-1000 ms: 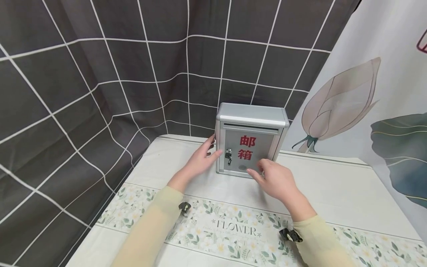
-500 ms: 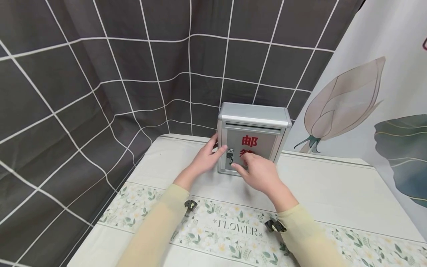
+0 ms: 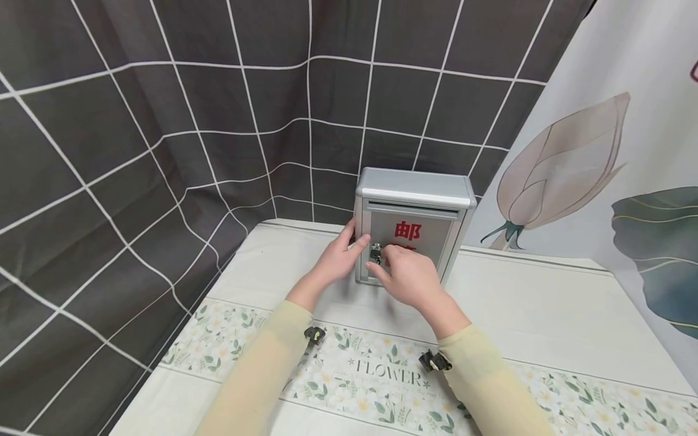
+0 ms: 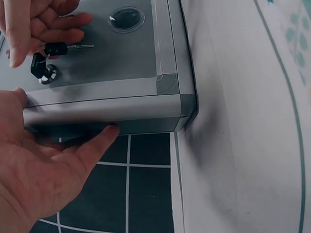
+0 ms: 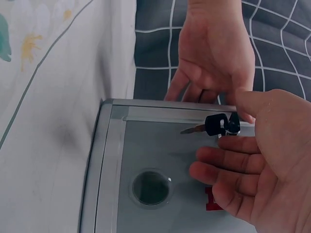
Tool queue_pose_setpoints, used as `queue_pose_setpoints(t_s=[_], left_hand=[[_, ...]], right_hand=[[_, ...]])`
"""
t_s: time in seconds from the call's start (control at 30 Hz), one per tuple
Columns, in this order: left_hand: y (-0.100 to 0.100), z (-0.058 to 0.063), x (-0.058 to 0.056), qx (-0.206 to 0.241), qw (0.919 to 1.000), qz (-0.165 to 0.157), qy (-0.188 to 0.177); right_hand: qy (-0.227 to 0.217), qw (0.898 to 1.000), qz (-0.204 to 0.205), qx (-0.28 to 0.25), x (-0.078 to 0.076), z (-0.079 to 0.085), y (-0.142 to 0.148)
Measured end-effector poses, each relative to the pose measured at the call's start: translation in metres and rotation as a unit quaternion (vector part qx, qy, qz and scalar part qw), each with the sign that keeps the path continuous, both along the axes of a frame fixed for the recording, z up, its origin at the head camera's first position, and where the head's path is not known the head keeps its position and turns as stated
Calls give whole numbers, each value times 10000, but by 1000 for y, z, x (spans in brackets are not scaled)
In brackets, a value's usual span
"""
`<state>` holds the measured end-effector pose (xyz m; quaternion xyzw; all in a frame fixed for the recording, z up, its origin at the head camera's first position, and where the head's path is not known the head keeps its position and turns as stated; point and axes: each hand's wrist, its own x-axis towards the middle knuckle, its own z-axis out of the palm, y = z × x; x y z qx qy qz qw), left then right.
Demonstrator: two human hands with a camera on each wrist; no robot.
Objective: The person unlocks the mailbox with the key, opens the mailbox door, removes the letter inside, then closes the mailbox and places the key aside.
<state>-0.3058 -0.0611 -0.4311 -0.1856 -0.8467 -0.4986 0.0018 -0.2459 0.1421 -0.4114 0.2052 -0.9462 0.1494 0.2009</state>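
A silver metal mailbox is standing upright at the centre of the head view, on the far part of the bench, backed against a dark checked curtain. The left hand is resting flat against the box's left side wall, its fingers straight and released, bracing rather than gripping. The right hand is reaching in over the lower door; its fingers are loosely curved beside the key sitting in the lock, and a second key is dangling off it. Whether the thumb is already pinching the key I cannot tell.

The box is looking stiff, smooth and light for its bulk, so it is likely to slide on the cloth unless steadied at the side wall. The key is small and thin; its black head is the sensible place to pinch.
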Motion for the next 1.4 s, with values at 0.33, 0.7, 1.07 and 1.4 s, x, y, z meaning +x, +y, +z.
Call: queue_pose_setpoints(t_s=[0.33,0.7,1.07,1.4], left_hand=[[1,3,3,-42,9999,12,105],[2,4,7,-77,9999,88,119],[4,5,11,-152,9996,148,188],[8,8,18,-193,9992,283,203]], right_hand=[[127,9998,-108,46,-2,1,-3],[72,9999,-112,-13,-2,-1,-3],[194,9995,-227,104,-1,0,-6],[238,9993,-248,150,1,0,-5]])
